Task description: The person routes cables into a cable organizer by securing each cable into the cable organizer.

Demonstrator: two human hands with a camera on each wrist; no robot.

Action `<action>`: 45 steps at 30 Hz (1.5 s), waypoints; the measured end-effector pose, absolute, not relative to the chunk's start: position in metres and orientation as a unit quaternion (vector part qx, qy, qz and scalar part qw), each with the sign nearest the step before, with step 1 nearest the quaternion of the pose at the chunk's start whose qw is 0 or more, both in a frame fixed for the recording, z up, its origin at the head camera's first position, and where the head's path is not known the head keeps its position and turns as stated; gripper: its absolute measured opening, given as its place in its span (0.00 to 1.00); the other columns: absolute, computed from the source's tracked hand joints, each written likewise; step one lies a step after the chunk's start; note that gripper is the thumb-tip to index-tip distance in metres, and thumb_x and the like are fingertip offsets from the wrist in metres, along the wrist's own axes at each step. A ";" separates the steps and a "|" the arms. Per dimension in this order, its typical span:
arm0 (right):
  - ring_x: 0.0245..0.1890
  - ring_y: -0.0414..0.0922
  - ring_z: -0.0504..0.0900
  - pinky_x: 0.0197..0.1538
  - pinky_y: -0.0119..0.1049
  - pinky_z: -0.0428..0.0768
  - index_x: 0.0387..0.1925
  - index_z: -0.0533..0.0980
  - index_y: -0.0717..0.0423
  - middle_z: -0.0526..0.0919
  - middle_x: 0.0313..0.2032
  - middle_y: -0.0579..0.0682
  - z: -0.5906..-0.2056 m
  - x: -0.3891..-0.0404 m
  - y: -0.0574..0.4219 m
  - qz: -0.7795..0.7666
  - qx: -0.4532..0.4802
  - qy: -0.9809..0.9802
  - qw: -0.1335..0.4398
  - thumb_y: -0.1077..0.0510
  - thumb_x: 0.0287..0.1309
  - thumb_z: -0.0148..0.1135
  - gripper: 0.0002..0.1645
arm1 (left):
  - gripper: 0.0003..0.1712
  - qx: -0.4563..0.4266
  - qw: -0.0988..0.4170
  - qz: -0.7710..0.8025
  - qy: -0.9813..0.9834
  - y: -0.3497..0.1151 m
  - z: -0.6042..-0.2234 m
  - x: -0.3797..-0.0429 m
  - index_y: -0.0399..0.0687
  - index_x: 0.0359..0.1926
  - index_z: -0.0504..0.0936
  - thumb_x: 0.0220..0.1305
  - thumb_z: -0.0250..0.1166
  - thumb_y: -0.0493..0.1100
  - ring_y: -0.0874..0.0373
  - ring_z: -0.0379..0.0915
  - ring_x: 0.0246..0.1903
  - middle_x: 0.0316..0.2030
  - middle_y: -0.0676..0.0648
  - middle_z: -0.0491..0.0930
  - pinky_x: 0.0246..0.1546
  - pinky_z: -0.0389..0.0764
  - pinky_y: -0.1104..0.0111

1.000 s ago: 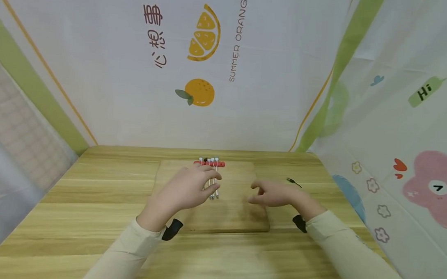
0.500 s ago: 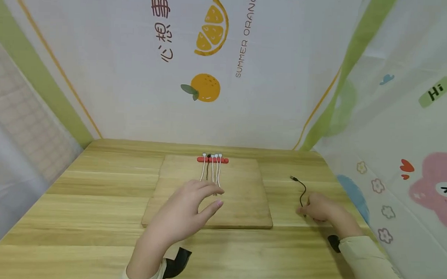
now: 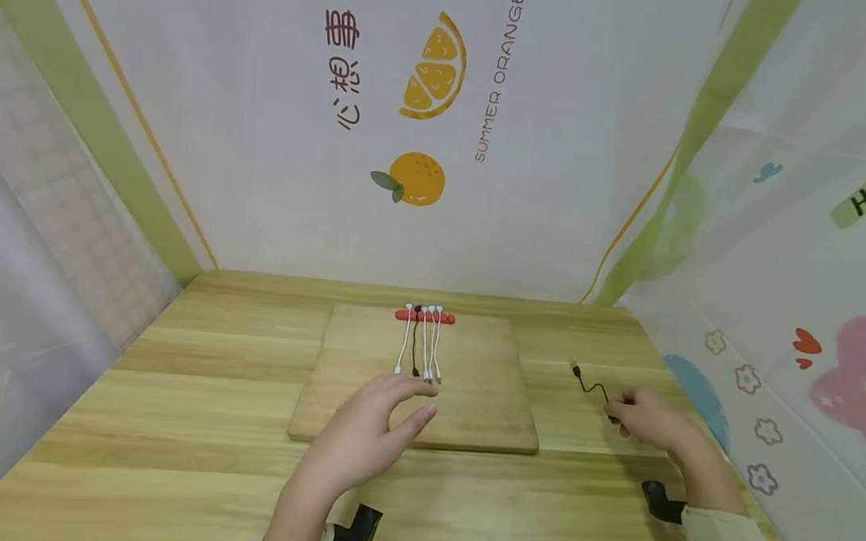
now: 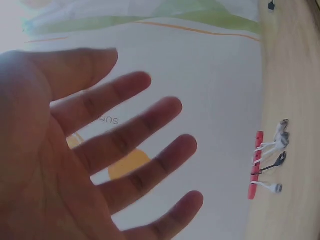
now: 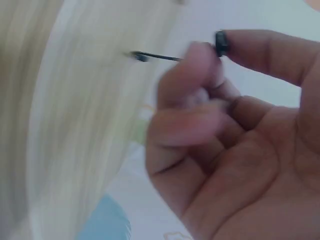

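Observation:
Between thumb and fingers, my right hand (image 3: 648, 421) pinches one end of a short black USB cable (image 3: 595, 387), right of the board. In the right wrist view the black plug (image 5: 221, 43) sits at the thumb tip, and the cable's far end trails off past the fingers. My left hand (image 3: 370, 427) hovers over the wooden board's front part, fingers spread and relaxed, holding nothing. At the board's back lies a red cable holder (image 3: 447, 319). Several white cables (image 3: 404, 345) and one black cable (image 3: 414, 351) run from it toward me.
The wooden board (image 3: 486, 392) lies flat on the wood-grain table (image 3: 148, 420). A white printed curtain (image 3: 299, 218) hangs behind the table's back edge, and another printed curtain (image 3: 783, 299) borders the right side.
My right hand has moved from the board's right side out to the black cable and taken its near end. My left hand has drawn back toward me, uncovering the cables on the holder.

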State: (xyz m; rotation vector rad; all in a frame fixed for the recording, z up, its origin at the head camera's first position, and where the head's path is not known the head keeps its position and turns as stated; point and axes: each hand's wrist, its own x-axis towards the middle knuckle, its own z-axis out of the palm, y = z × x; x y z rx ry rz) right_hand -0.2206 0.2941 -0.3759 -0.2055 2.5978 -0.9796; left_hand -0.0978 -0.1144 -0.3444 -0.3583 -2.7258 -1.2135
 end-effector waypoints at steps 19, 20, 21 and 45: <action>0.26 0.42 0.71 0.29 0.36 0.72 0.45 0.73 0.66 0.70 0.28 0.47 -0.342 -0.126 0.201 -0.539 -0.216 0.798 0.163 0.54 0.81 0.57 0.15 | 0.24 -0.083 -0.016 -0.475 -0.876 -0.101 -0.360 -0.110 0.52 0.67 0.81 0.80 0.60 0.57 0.54 0.83 0.50 0.55 0.47 0.88 0.47 0.85 0.55; 0.26 0.43 0.72 0.30 0.36 0.73 0.45 0.73 0.65 0.70 0.28 0.46 -0.342 -0.122 0.198 -0.541 -0.236 0.792 0.159 0.55 0.81 0.56 0.14 | 0.26 -0.080 -0.019 -0.478 -0.874 -0.101 -0.361 -0.111 0.51 0.69 0.80 0.80 0.60 0.58 0.53 0.83 0.51 0.56 0.46 0.88 0.48 0.85 0.55; 0.27 0.44 0.72 0.30 0.36 0.73 0.44 0.74 0.64 0.71 0.29 0.46 -0.342 -0.119 0.194 -0.541 -0.255 0.786 0.154 0.56 0.81 0.56 0.12 | 0.28 -0.076 -0.021 -0.482 -0.873 -0.100 -0.362 -0.112 0.51 0.71 0.78 0.80 0.59 0.58 0.52 0.83 0.51 0.57 0.45 0.88 0.48 0.86 0.54; 0.29 0.42 0.77 0.32 0.35 0.77 0.44 0.77 0.57 0.74 0.33 0.48 -0.350 -0.107 0.180 -0.540 -0.274 0.790 0.093 0.57 0.79 0.58 0.07 | 0.14 -0.081 -0.005 -0.759 -0.646 -0.129 -0.364 -0.120 0.27 0.52 0.81 0.69 0.69 0.31 0.61 0.87 0.34 0.37 0.53 0.90 0.43 0.90 0.67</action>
